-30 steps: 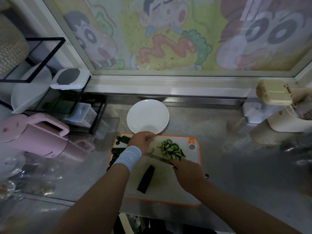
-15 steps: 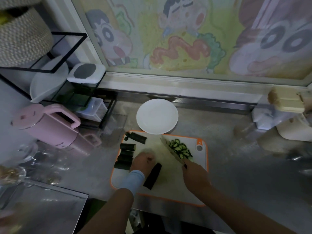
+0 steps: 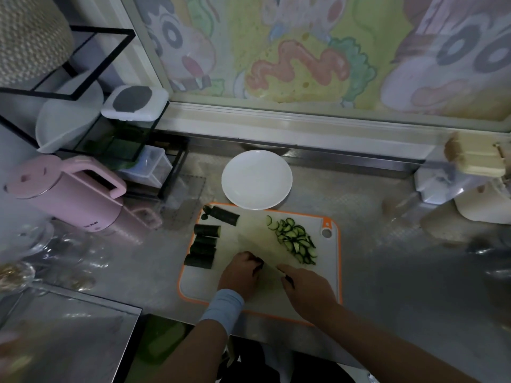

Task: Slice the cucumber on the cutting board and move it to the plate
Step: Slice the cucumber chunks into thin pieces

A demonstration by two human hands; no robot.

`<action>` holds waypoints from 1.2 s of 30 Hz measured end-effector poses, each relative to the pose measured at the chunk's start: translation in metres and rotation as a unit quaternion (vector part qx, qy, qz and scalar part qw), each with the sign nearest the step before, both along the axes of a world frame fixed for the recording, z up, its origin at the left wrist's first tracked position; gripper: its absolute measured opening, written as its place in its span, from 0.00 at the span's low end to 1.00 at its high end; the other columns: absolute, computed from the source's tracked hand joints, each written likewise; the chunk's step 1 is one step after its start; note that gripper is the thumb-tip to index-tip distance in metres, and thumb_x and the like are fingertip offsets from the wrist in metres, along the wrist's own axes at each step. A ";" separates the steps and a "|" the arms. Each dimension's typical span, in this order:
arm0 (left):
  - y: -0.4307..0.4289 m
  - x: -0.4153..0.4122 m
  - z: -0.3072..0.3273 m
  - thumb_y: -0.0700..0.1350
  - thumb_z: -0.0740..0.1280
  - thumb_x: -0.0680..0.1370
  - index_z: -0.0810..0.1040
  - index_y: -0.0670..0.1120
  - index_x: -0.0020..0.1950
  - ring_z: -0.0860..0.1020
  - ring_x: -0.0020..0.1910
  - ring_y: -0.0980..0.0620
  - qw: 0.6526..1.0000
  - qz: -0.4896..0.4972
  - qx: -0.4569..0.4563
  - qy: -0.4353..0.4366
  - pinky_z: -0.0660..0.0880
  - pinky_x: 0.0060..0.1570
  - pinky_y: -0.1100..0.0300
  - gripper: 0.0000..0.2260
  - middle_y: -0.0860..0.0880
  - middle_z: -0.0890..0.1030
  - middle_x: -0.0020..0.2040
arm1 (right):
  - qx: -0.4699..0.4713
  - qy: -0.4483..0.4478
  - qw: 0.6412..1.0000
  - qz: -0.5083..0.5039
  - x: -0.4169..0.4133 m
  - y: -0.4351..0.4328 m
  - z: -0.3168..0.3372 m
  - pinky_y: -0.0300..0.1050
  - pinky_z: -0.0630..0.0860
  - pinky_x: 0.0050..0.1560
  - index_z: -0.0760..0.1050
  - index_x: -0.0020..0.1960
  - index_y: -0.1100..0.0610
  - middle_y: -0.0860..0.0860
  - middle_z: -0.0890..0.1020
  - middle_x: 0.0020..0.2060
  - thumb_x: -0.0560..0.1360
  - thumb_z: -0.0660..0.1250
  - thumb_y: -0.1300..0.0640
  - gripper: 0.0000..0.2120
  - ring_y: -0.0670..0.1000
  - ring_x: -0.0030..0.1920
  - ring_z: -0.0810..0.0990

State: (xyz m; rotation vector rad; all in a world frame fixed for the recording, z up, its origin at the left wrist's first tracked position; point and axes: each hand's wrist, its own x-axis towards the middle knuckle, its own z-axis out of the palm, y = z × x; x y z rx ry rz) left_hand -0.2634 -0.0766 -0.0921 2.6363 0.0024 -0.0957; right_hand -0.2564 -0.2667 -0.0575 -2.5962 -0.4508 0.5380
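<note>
Cutting board, desk centre. Left hand: back from the plate at 12 o'clock, fingers now curled on a cucumber piece. Right hand: grips the knife, swung off the slices at 2 o'clock. Slicing likely resumes; nothing plated yet.

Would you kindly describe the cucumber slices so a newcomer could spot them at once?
Find the orange-rimmed board in front of the white plate. On its right side, by the hanging hole, lies the pile of slices: thin, pale green pieces, unlike the dark chunks along its left edge.
</note>
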 end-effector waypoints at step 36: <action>-0.001 -0.006 -0.012 0.40 0.69 0.74 0.83 0.47 0.52 0.77 0.48 0.47 0.999 0.026 0.020 -0.012 0.75 0.43 0.59 0.08 0.49 0.81 0.50 | -0.017 -0.021 0.998 0.051 -0.008 -0.005 -0.004 0.45 0.68 0.39 0.61 0.73 0.44 0.52 0.81 0.47 0.82 0.50 0.51 0.19 0.54 0.45 0.79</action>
